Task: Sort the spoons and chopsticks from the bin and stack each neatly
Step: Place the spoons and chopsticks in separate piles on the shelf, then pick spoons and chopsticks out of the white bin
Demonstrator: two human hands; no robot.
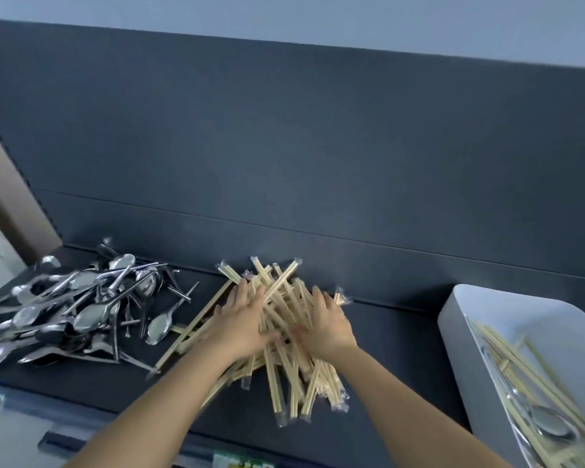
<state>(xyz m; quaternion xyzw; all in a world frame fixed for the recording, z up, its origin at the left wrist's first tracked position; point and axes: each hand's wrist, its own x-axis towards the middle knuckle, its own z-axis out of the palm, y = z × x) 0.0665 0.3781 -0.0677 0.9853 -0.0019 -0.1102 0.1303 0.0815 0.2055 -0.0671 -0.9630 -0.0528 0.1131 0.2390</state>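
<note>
The dark tabletop (385, 349) is stretching wide, giving open room along the near side and in the gap between the piles. A dark back panel (318, 146) is walling off the far edge just behind the sticks.

At the right the white bin (487, 319) is not yet empty: leftover sticks (507, 349) and a leftover spoon (551, 425) are lying in it.

The wrapped chopsticks (284, 376) are heaped crisscross at centre. They are looking light, stiff and slippery in their clear sleeves, so squeezing the bundle from both sides at mid-length seems safest.

The metal spoons (81, 312) are piled at the left, heavier and likely to slide.

The left hand (244, 324) and right hand (325, 324) are lying spread on the chopstick heap, fingers extended, pressing rather than gripping.
</note>
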